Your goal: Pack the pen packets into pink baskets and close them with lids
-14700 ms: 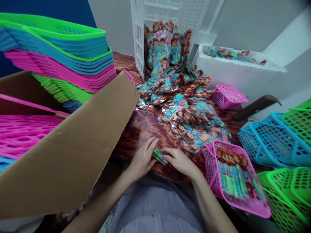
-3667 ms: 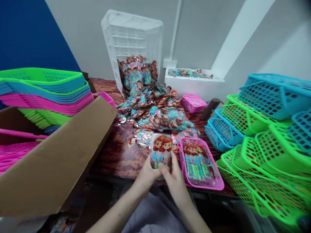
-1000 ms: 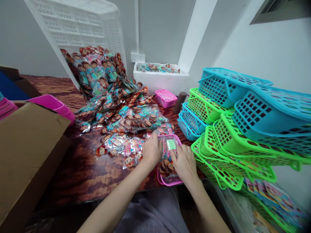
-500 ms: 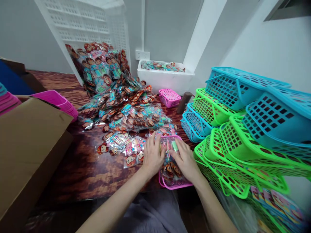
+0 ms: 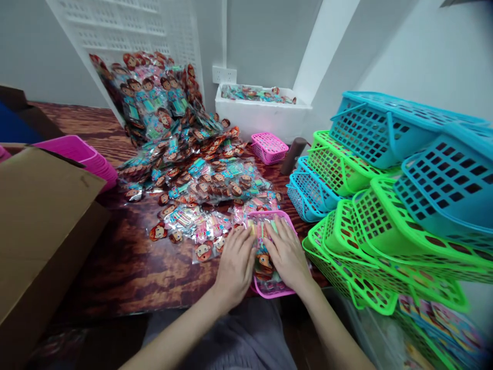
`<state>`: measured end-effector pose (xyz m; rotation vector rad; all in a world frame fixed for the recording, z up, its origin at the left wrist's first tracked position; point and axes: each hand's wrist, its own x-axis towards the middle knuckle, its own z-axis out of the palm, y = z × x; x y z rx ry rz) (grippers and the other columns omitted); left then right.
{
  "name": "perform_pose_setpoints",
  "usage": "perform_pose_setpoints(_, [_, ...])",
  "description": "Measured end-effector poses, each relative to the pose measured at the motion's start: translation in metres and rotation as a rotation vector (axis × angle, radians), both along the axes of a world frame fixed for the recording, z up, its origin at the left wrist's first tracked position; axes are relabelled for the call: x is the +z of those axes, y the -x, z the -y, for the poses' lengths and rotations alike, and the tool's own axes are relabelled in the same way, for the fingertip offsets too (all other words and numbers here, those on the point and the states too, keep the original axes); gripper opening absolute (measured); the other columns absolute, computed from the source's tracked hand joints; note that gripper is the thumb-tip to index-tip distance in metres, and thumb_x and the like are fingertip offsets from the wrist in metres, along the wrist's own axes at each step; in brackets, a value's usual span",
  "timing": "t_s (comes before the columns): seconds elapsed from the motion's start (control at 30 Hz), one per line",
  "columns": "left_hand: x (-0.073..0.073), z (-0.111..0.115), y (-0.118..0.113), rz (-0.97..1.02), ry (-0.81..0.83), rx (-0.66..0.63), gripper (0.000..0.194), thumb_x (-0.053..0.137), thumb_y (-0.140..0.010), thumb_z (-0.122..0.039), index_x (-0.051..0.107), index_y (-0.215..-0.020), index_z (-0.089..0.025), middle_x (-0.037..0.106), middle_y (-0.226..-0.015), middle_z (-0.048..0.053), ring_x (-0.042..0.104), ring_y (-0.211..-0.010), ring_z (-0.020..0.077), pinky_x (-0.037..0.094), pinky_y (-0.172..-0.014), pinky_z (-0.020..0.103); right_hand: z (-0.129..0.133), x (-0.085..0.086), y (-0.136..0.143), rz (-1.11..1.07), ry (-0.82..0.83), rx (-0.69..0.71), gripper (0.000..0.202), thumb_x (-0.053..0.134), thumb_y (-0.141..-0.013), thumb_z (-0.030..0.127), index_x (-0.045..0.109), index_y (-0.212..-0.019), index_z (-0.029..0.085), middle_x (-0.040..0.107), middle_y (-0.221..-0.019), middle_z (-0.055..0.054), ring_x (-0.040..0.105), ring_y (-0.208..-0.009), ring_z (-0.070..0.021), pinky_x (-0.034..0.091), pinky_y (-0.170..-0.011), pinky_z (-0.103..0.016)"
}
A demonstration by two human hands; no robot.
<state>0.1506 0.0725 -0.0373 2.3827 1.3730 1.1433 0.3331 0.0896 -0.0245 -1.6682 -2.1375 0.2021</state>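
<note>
A pink plastic basket (image 5: 274, 295) stands at the table's front edge, filled with clear packets (image 5: 264, 264) that show doll-like heads and pastel strips. My left hand (image 5: 235, 259) lies over the basket's left rim, fingers stretched out with their tips on the packets. From the right side my right hand (image 5: 285, 253) lies across the packets, palm down, fingers extended and slightly spread. Neither hand grips anything that I can see. Just left of my left hand, loose packets (image 5: 204, 249) with red-haired heads lie on the tabletop.
A large packet heap (image 5: 185, 159) spills from a tipped white crate (image 5: 127, 25). Blue baskets (image 5: 442, 172) and green baskets (image 5: 370, 216) are stacked at right. A cardboard box (image 5: 46, 205) and nested pink baskets (image 5: 82, 156) occupy the left. Behind are a white foam box (image 5: 262, 115) and small pink basket (image 5: 268, 148).
My left hand has shifted left and down onto the basket's rim. The right hand has moved slightly towards me, its fingers lying flatter on the packets. The camera view has tilted slightly.
</note>
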Motion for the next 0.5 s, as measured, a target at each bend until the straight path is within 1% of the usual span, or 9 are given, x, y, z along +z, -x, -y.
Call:
perform_pose_setpoints(0.07, [0.007,0.013,0.000,-0.142,-0.042,-0.019,0.040,0.039,-0.102,-0.022,0.050,-0.138,-0.010,0.055,-0.144,0.016,0.043,-0.141,0.0248,0.024,-0.122,0.054,0.000,-0.003,-0.003,-0.143,0.058,-0.009,0.052,0.034,-0.103,0.043,0.041,-0.152,0.024,0.028,-0.163,-0.008,0.023,-0.151,-0.0250,0.028,-0.121,-0.052])
perform_pose_setpoints(0.13, [0.013,0.018,-0.006,-0.305,-0.024,-0.011,0.048,0.044,-0.101,-0.031,0.048,-0.140,-0.004,0.051,-0.147,0.020,0.042,-0.142,0.0309,0.018,-0.122,0.060,-0.002,-0.006,-0.004,-0.251,0.089,-0.014,0.052,0.031,-0.104,0.041,0.038,-0.153,0.025,0.029,-0.162,-0.006,0.025,-0.151,-0.0214,0.028,-0.121,-0.049])
perform_pose_setpoints(0.2, [0.017,0.014,-0.018,-0.443,0.010,0.009,0.057,0.048,-0.098,-0.037,0.048,-0.140,0.001,0.049,-0.147,0.024,0.041,-0.141,0.0366,0.015,-0.121,0.064,-0.007,-0.009,-0.003,-0.255,0.079,-0.009,0.052,0.031,-0.103,0.037,0.040,-0.152,0.022,0.031,-0.162,-0.007,0.024,-0.151,-0.0208,0.026,-0.123,-0.048])
perform_pose_setpoints(0.27, [0.019,0.005,-0.030,-0.528,0.035,0.019,0.060,0.049,-0.097,-0.037,0.047,-0.140,0.005,0.047,-0.147,0.027,0.040,-0.141,0.0396,0.014,-0.121,0.065,-0.013,-0.011,-0.005,-0.189,0.047,-0.013,0.052,0.031,-0.102,0.032,0.043,-0.150,0.018,0.033,-0.161,-0.009,0.020,-0.152,-0.0223,0.022,-0.124,-0.049])
perform_pose_setpoints(0.37, [0.021,-0.006,-0.038,-0.549,0.073,0.001,0.064,0.046,-0.099,-0.040,0.041,-0.144,0.006,0.038,-0.153,0.028,0.032,-0.146,0.0396,0.012,-0.121,0.065,-0.019,-0.014,-0.016,-0.134,0.022,-0.030,0.052,0.031,-0.100,0.030,0.047,-0.148,0.017,0.038,-0.159,-0.010,0.022,-0.151,-0.0245,0.022,-0.123,-0.052])
perform_pose_setpoints(0.43, [0.026,-0.005,-0.032,-0.503,0.092,-0.025,0.063,0.041,-0.101,-0.042,0.039,-0.146,0.003,0.037,-0.155,0.024,0.031,-0.147,0.0364,0.014,-0.121,0.061,-0.020,-0.017,-0.024,-0.172,0.008,-0.019,0.050,0.034,-0.100,0.034,0.050,-0.145,0.019,0.042,-0.156,-0.010,0.030,-0.148,-0.0257,0.027,-0.121,-0.052])
perform_pose_setpoints(0.5, [0.034,0.004,-0.021,-0.452,0.087,-0.051,0.058,0.033,-0.104,-0.041,0.039,-0.148,-0.004,0.042,-0.154,0.018,0.035,-0.145,0.0306,0.018,-0.122,0.057,-0.027,-0.024,-0.022,-0.255,-0.034,-0.004,0.048,0.039,-0.100,0.040,0.053,-0.142,0.022,0.050,-0.150,-0.010,0.042,-0.141,-0.0260,0.035,-0.117,-0.052])
